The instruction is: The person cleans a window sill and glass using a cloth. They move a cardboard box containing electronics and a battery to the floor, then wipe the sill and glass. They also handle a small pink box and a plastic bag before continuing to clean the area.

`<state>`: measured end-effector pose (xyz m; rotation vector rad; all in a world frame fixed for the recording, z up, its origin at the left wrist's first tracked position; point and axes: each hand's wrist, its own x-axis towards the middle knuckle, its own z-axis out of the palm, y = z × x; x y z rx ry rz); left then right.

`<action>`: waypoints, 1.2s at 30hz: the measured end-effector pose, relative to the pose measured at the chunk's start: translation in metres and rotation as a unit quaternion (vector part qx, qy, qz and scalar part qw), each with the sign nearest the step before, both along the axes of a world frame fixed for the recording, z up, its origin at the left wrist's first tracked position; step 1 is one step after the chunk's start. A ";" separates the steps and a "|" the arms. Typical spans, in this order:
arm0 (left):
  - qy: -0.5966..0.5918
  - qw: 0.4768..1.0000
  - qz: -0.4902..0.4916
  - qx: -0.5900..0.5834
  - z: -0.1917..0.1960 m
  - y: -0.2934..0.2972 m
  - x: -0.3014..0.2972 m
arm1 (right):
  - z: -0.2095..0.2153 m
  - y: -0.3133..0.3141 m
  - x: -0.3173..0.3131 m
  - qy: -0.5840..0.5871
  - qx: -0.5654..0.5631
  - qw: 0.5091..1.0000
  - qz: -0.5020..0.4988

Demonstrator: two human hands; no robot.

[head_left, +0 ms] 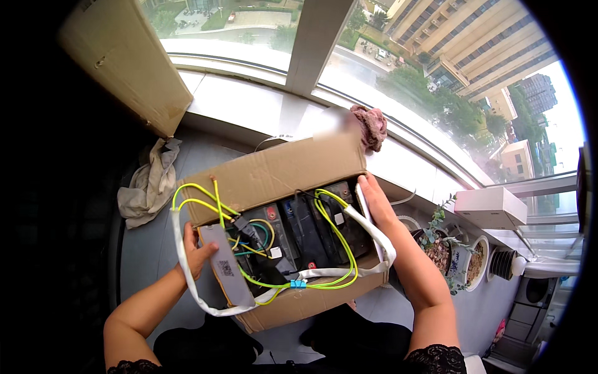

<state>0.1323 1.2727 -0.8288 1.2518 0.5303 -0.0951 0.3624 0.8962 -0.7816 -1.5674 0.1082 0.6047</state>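
Between 2 hands [198, 254] [375, 202], 1 cardboard box [293, 168]

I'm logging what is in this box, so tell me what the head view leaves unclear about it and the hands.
- Cardboard box: its floor, hidden under black batteries and yellow-green wires.
- Left hand: its palm, hidden behind the box's grey flap.
- Right hand: fingers lie on the white strap; grip unclear.
- Far flap: a blurred patch covers its top corner.

Batteries [308, 230] in box [274, 174] between hands
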 end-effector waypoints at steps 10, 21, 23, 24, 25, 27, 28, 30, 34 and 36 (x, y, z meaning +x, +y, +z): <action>0.171 0.982 -0.042 0.064 0.050 0.012 -0.141 | -0.004 0.095 0.007 -0.108 -0.120 0.937 0.310; 0.176 0.964 0.043 0.196 0.031 -0.016 -0.182 | 0.003 0.131 -0.003 -0.172 -0.228 0.883 0.373; 0.183 0.963 0.051 0.190 0.027 -0.018 -0.181 | -0.004 0.129 -0.005 -0.208 -0.246 0.871 0.372; 0.177 0.959 0.050 0.213 0.025 -0.018 -0.184 | -0.007 0.129 -0.007 -0.221 -0.223 0.878 0.363; 0.142 0.966 0.050 0.208 0.029 -0.021 -0.178 | 0.000 0.132 -0.007 -0.196 -0.243 0.876 0.367; 0.128 0.973 0.080 0.175 0.030 -0.027 -0.176 | -0.003 0.131 -0.008 -0.185 -0.241 0.879 0.369; 0.121 0.967 0.102 0.199 0.035 -0.030 -0.176 | -0.001 0.135 -0.010 -0.163 -0.237 0.884 0.369; 0.087 0.968 0.081 0.222 0.039 -0.029 -0.171 | -0.008 0.136 -0.008 -0.181 -0.241 0.878 0.371; 0.061 0.979 0.088 0.174 0.041 -0.035 -0.158 | -0.027 0.125 0.004 -0.121 -0.152 0.918 0.346; 0.062 0.980 0.088 0.170 0.025 -0.036 -0.167 | -0.005 0.132 -0.005 -0.032 -0.098 0.931 0.350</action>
